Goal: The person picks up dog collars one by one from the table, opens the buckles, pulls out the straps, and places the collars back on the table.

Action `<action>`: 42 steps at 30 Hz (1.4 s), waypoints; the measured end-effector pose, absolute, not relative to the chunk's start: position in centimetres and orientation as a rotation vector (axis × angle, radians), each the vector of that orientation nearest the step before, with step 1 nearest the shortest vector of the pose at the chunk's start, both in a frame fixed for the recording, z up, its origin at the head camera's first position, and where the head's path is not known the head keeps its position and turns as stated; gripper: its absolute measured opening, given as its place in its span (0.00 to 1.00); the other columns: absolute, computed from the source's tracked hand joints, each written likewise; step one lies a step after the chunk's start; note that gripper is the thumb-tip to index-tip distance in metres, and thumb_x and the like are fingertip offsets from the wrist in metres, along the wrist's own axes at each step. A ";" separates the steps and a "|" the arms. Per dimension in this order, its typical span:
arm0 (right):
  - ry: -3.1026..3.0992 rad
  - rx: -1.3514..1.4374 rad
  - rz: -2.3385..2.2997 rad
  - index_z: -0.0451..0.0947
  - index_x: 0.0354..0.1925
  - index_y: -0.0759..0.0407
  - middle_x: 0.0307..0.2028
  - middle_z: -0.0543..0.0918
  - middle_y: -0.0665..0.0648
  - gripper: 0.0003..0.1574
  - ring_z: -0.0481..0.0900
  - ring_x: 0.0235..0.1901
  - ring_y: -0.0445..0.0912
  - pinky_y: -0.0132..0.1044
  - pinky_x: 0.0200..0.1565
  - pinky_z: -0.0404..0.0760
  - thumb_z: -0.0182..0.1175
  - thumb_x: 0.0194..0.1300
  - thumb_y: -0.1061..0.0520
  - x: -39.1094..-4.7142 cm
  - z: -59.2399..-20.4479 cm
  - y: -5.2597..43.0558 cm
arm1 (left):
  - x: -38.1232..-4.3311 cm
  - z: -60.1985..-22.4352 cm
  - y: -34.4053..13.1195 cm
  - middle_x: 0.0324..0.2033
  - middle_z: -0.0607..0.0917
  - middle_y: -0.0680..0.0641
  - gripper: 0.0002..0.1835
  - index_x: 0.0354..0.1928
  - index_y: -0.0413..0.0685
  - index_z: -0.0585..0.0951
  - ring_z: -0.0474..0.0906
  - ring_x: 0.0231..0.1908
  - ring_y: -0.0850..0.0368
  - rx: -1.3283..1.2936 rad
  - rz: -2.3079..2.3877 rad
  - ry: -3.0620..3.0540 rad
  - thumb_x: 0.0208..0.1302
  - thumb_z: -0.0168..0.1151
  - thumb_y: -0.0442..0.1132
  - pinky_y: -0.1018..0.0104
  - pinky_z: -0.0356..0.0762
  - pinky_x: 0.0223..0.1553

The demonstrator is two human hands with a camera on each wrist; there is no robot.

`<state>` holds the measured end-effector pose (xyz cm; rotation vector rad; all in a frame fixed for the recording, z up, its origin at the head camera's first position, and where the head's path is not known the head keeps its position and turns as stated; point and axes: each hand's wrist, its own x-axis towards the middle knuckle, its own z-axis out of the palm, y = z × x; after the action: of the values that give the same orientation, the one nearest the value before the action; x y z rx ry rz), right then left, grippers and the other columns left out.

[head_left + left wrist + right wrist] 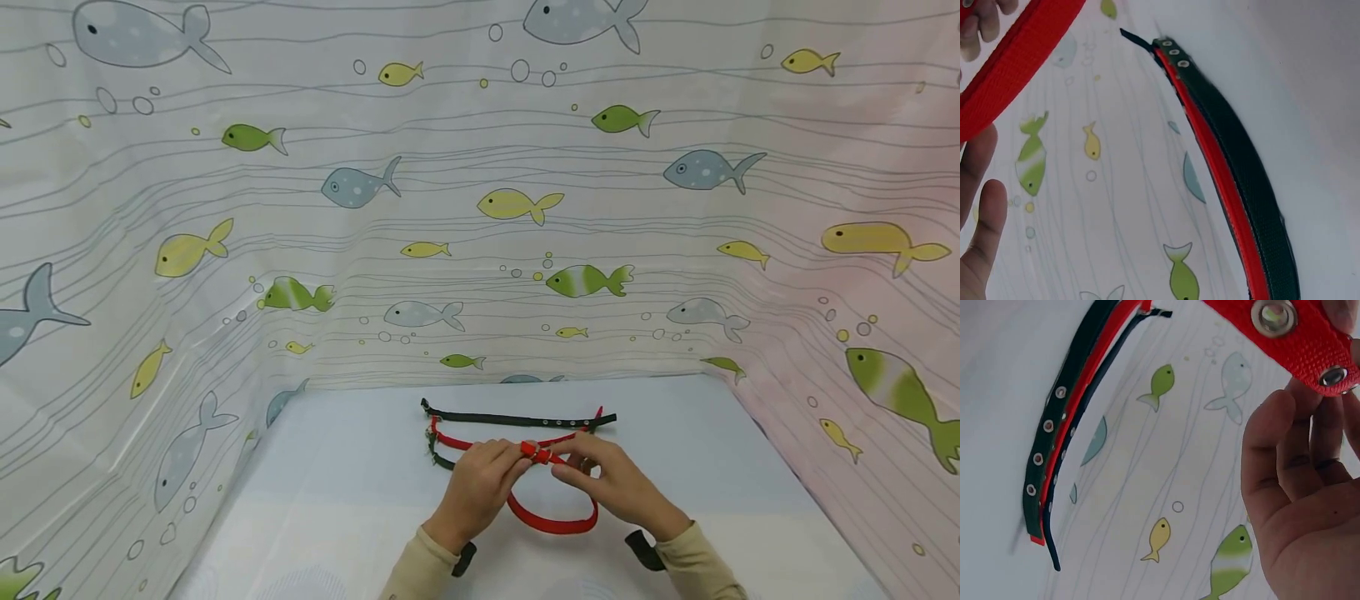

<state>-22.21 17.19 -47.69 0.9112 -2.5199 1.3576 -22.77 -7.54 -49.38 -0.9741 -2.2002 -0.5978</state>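
Note:
A red collar (555, 527) is bent into a loop between my two hands, its lower curve hanging toward me. At its upper end my left hand (476, 492) grips the strap between thumb and fingers. My right hand (615, 482) pinches the band just to the right of the fastened part. Metal eyelets show on the red strap (1304, 340) in the right wrist view, with the right fingertips at its end. In the left wrist view the wide red band (1025, 62) passes over the left fingers (991, 209).
Behind my hands a dark collar with eyelets (510, 419), a second red collar (453, 443) and another dark collar (442, 461) lie side by side on the white table (322, 500). A fish-patterned sheet (480, 158) rises around the back and sides.

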 end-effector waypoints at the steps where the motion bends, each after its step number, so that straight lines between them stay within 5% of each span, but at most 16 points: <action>1: -2.530 0.904 1.354 0.82 0.54 0.38 0.37 0.82 0.39 0.16 0.79 0.35 0.38 0.35 0.38 0.82 0.67 0.69 0.45 -22.2 -47.7 17.2 | -22.8 -49.4 -7.5 0.35 0.86 0.58 0.08 0.46 0.53 0.85 0.79 0.34 0.65 -0.977 -0.598 -2.197 0.68 0.69 0.43 0.72 0.78 0.36; 13: -2.495 0.797 1.375 0.83 0.46 0.41 0.35 0.84 0.38 0.14 0.81 0.33 0.38 0.36 0.36 0.83 0.68 0.65 0.40 -22.1 -47.5 16.6 | -23.0 -49.5 -7.0 0.35 0.86 0.57 0.10 0.46 0.52 0.85 0.80 0.35 0.65 -0.996 -0.554 -2.183 0.75 0.60 0.48 0.73 0.78 0.36; 20: -2.523 0.905 1.389 0.82 0.54 0.41 0.41 0.83 0.41 0.15 0.80 0.37 0.39 0.36 0.41 0.83 0.65 0.71 0.45 -22.4 -47.9 17.4 | -22.9 -49.4 -7.3 0.37 0.87 0.58 0.17 0.56 0.52 0.85 0.81 0.36 0.66 -0.987 -0.588 -2.193 0.65 0.71 0.41 0.72 0.78 0.37; 29: -2.520 0.797 1.370 0.82 0.51 0.40 0.41 0.84 0.37 0.16 0.82 0.38 0.37 0.36 0.39 0.84 0.68 0.67 0.41 -22.4 -48.1 16.7 | -23.1 -49.7 -7.3 0.39 0.87 0.57 0.17 0.59 0.50 0.84 0.81 0.36 0.65 -1.003 -0.601 -2.185 0.75 0.60 0.48 0.74 0.78 0.38; 35: -2.473 0.817 1.354 0.83 0.47 0.40 0.36 0.83 0.38 0.13 0.80 0.34 0.38 0.36 0.38 0.83 0.69 0.65 0.42 -22.4 -48.1 16.5 | -22.9 -49.8 -7.0 0.37 0.87 0.57 0.16 0.58 0.50 0.85 0.80 0.34 0.66 -0.994 -0.615 -2.207 0.72 0.64 0.46 0.73 0.78 0.37; 42: -2.497 0.939 1.355 0.82 0.55 0.40 0.43 0.83 0.39 0.17 0.79 0.36 0.39 0.36 0.40 0.83 0.66 0.69 0.45 -22.8 -47.9 17.6 | -23.0 -49.5 -7.6 0.36 0.87 0.57 0.18 0.58 0.51 0.85 0.80 0.34 0.65 -0.950 -0.601 -2.217 0.68 0.69 0.42 0.72 0.78 0.37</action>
<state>-22.77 17.58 -47.92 0.9395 -2.4970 1.3553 -22.97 -7.57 -49.55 -0.9497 -2.2165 -0.6007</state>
